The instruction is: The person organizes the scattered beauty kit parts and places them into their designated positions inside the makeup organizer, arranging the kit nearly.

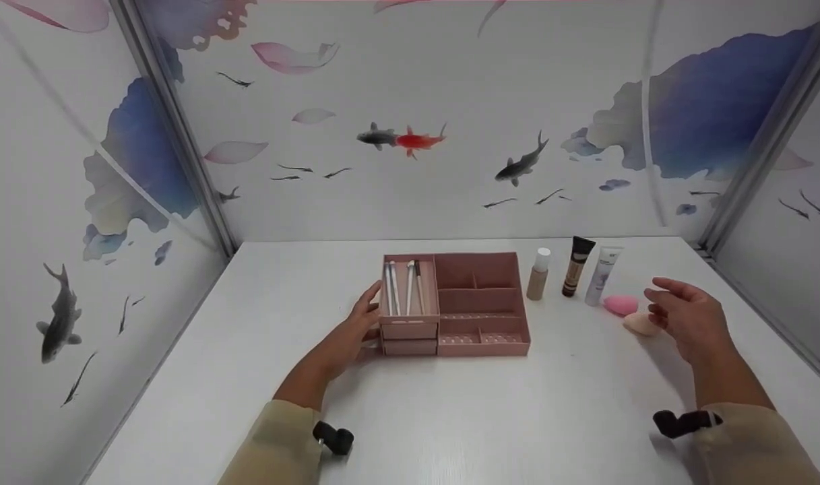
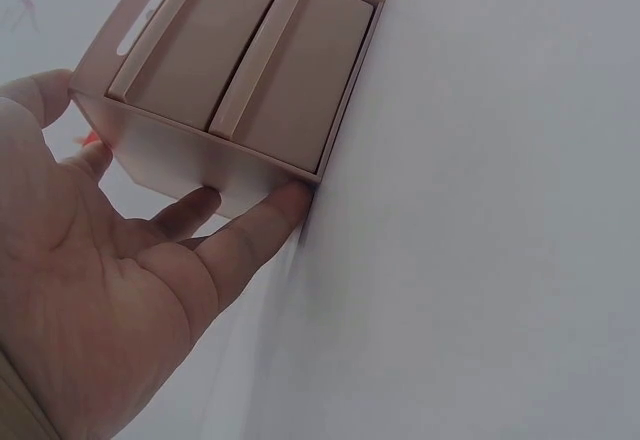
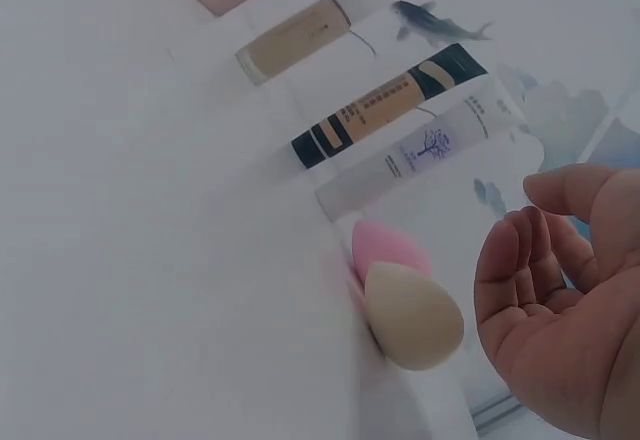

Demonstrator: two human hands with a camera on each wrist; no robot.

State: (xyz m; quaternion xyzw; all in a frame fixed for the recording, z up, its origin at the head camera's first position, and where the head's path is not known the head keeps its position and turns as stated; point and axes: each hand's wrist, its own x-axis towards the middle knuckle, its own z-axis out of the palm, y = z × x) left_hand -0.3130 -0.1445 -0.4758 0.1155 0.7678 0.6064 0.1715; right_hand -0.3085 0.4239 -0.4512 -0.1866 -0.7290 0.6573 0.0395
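A dusty-pink makeup organizer (image 1: 484, 349) stands mid-table, with two small drawers (image 2: 290, 80) at its front left. Several slim white-handled brushes (image 1: 410, 286) lie in its upper left tray. My left hand (image 1: 351, 337) touches the organizer's left side, fingertips spread along the wall and one at its lower front corner. On the right, my right hand (image 1: 696, 320) hovers with loosely bent fingers and nothing in them. Beside it lie a cream makeup sponge (image 3: 415, 315), partly behind the fingers in the head view, and a pink makeup sponge (image 1: 620, 305).
Right of the organizer stand a foundation bottle (image 1: 537, 276) with a white cap, a black-and-tan tube (image 1: 575, 267) and a white tube (image 1: 602, 277). White printed panels (image 1: 443, 202) enclose the white table (image 1: 517, 424) at the back and sides.
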